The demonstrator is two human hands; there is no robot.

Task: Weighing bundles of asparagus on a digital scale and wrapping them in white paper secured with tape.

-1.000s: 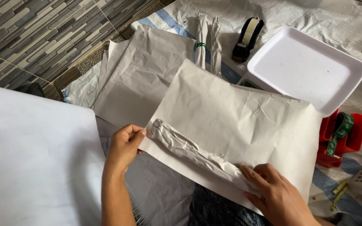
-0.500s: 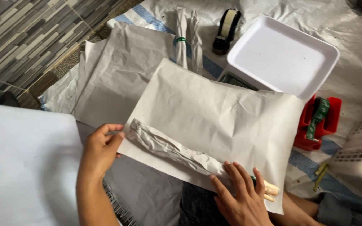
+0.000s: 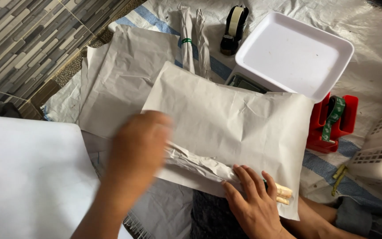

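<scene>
Hands: left (image 3: pixel 139 146) and right (image 3: pixel 253 203) press the rolled paper edge (image 3: pixel 200 166).

Left hand (image 3: pixel 138 146) blurred; paper (image 3: pixel 226 132) hides stalks (image 3: pixel 283 194)

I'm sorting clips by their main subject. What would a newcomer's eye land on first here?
First, the big creased sheet of grey paper in the middle, its near edge rolled around pale stalks that poke out at the right end. The right hand presses on that roll, while the blurred left hand sits over its left end. Behind, a white tray stands out, with a red tape dispenser to its right.
</scene>
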